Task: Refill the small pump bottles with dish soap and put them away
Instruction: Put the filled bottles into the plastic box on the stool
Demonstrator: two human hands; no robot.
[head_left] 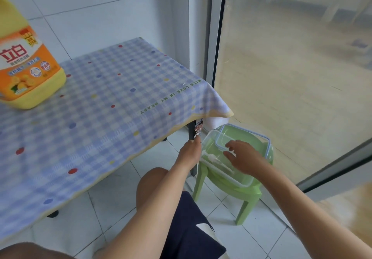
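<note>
On the green stool (249, 195), a pump bottle (216, 163) lies in the clear box (244, 184). Right hand (244, 156) hovers above it, fingers spread; left hand (190, 151) sits at the rim, and I cannot tell its grip. Risk: a tug tips the box.

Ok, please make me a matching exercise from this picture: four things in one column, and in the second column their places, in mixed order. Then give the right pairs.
Things
1. soap jug
2. clear box
3. pump bottle
4. green stool

Places
A. on the tiled floor, beside the table
B. on the checked tablecloth
C. lying inside the clear box
D. on top of the green stool

Pairs: 1-B, 2-D, 3-C, 4-A
</note>
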